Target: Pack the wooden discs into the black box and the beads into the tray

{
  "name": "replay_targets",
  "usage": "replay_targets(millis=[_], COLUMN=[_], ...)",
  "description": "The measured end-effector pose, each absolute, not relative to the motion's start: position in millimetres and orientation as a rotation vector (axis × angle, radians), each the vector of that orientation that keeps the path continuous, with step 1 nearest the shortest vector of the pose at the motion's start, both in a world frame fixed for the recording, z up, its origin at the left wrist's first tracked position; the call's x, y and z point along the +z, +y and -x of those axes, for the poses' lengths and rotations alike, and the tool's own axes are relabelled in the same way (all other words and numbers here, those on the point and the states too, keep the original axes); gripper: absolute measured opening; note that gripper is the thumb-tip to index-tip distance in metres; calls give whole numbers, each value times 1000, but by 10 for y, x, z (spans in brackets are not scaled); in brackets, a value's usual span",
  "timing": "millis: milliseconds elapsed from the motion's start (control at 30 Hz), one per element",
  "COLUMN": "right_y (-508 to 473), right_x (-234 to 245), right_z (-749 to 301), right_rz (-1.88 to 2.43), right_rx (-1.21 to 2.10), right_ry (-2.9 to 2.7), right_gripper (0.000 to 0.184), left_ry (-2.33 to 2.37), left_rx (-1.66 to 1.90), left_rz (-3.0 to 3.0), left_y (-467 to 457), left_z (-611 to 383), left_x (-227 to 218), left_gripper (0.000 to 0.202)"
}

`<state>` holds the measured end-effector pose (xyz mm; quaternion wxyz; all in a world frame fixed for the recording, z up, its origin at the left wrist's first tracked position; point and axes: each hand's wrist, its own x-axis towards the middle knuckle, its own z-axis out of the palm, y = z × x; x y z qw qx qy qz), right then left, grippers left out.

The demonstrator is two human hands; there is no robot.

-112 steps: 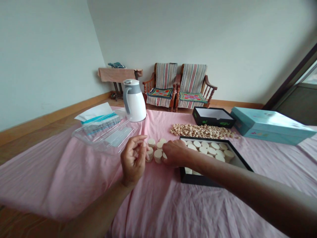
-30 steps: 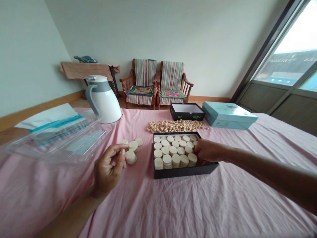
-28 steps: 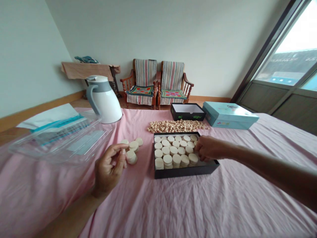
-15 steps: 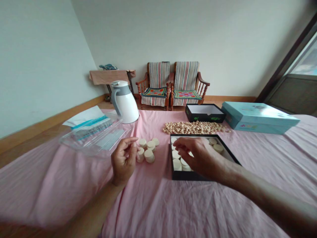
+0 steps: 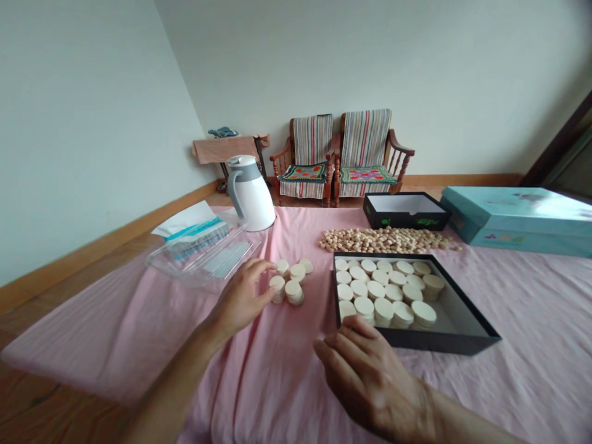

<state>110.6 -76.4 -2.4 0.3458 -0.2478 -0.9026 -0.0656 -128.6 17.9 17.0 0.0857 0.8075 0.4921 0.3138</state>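
Observation:
Round cream-coloured discs stand in several short stacks on the pink cloth. My left hand is at their left side, thumb and forefinger apart beside the nearest left stack. Whether it touches that stack I cannot tell. To the right lies a shallow black-edged box with many more stacked discs in rows; bare white bottom shows along its right side. In front of the box's near left corner is my right hand, back upward, fingers curled in. Its fingertips and palm are hidden, and so is anything inside it.
Behind the box spreads a band of small tan pieces. Beyond it are a second black box and a light-blue box. A white thermos jug and a clear plastic tray stand left. Two chairs are by the wall.
My right hand has come out from over the box toward me, uncovering the discs inside. My left hand has moved right with the view and its fingers are more spread, close to the loose stacks.

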Motion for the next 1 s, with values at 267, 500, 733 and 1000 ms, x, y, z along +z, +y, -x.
replay_targets(millis=[267,500,733,1000], right_y=[-795,-802,-788,-771], right_x=[3,-71,-111,-94], right_z=[-1133,-1129,-1128,-1142], right_rz=[658,674,643,617], right_rx=[-110,-39,-68,-138], right_ry=[-2277,-2368,-2423,-2429], right_gripper=[21,23,21,19], left_ry=[1468,1453,1351,1293], left_rx=[534,370,282,179], left_rz=[-2544,-2528,-2561,-2575], left_y=[215,232,300,376], left_z=[1267,1171,1184,1151], left_x=[218,265,202,194], left_gripper=[25,14,9,10])
